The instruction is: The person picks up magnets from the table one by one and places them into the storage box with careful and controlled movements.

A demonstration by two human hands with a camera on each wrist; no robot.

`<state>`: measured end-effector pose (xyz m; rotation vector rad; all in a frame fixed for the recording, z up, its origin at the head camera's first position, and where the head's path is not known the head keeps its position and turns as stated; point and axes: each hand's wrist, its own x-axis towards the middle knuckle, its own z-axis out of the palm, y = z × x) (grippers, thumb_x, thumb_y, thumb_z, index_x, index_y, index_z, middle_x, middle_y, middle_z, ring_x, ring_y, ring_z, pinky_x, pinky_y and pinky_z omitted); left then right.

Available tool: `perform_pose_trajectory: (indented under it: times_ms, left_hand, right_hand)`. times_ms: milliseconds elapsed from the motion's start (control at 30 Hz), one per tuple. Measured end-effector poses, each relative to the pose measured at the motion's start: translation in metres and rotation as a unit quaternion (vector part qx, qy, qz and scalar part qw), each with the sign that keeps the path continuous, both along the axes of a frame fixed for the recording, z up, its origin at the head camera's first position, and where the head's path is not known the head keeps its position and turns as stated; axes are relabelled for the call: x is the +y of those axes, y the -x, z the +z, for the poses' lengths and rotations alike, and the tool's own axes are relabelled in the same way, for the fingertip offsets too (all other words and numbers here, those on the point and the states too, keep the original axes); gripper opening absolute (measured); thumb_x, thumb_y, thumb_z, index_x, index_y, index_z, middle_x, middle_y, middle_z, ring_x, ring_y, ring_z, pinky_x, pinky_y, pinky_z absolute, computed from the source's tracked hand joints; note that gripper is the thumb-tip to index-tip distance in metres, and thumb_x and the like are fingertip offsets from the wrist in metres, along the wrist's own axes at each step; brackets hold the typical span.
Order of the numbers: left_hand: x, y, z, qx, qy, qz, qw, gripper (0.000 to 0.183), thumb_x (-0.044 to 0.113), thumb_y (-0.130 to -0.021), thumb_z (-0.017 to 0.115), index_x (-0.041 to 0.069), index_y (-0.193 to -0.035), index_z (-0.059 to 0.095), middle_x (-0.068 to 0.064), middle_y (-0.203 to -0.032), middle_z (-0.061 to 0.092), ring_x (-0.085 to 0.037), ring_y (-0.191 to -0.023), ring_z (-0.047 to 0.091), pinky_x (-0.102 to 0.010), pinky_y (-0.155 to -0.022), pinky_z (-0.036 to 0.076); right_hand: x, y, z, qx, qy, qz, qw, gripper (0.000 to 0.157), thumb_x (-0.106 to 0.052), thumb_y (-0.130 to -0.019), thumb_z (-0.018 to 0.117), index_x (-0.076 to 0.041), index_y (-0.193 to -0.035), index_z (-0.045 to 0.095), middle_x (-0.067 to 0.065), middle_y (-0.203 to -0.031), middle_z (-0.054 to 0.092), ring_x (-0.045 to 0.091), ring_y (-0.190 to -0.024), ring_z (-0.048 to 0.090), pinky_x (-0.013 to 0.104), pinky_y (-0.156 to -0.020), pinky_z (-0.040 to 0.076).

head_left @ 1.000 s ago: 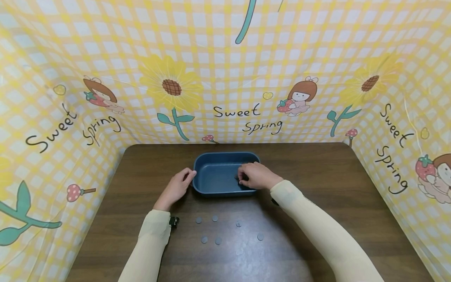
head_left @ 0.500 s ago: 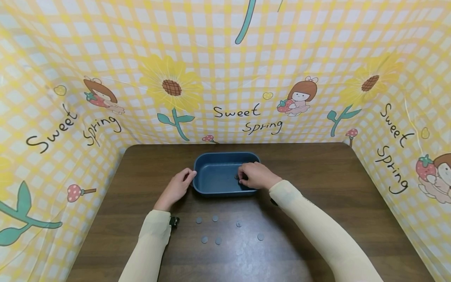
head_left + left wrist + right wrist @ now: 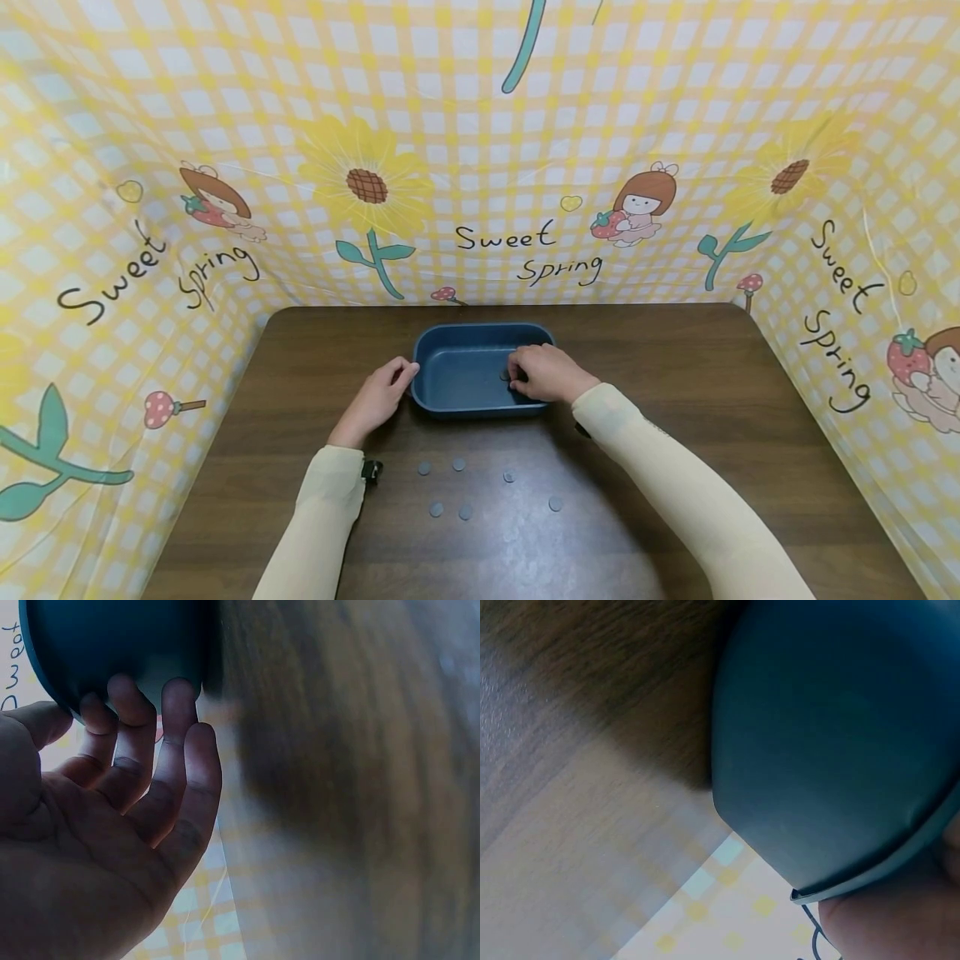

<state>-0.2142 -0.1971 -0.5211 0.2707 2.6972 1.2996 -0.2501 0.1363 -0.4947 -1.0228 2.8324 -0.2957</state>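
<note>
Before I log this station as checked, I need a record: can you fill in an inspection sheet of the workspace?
Surface: brown wood-grain table, with glare toward the front.
Job's things: blue tub upright near the back edge; six small grey discs lie in front of it.
Clutter: nothing seen.
Left hand: thumb on the tub's left rim, fingers against its outer wall.
Right hand: over the tub's right end, fingers curled beside a small dark shape; whether it holds anything, I cannot tell.
Cables: nothing seen.
Surroundings: yellow-and-white checked cloth printed "Sweet Spring" on three sides.
</note>
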Motion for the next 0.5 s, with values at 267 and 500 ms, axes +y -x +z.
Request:
perform_pose_trajectory:
  times_ms: [267,500]
  left_hand:
    - [0.0005,0.0001,-0.0001,-0.002,0.000,0.002,1.0000,0.041,0.047,-0.116,0.044,0.010,-0.103,0.057,-0.006,-0.083,0.050,-0.023,-0.073,0.049,-0.040,-0.073,0.040]
    - [0.0008,0.0004,0.0001,-0.001,0.004,0.002,1.0000,0.041,0.046,-0.116,0.044,0.009,-0.103,0.057,-0.006,-0.084,0.051,-0.023,-0.073,0.049,-0.040,-0.074,0.040]
  right_hand:
    - [-0.0004,-0.0009,0.0018,-0.004,0.006,-0.004,1.000,0.014,-0.023,-0.099,0.081,-0.017,-0.093,0.069,-0.001,-0.093,0.064,0.015,-0.076,0.056,0.038,-0.075,0.052]
    - [-0.0005,-0.0006,0.0011,-0.005,0.007,-0.008,1.000,0.013,-0.022,-0.100,0.080,-0.016,-0.095,0.069,-0.001,-0.094,0.064,0.015,-0.077,0.056,0.038,-0.075,0.052]
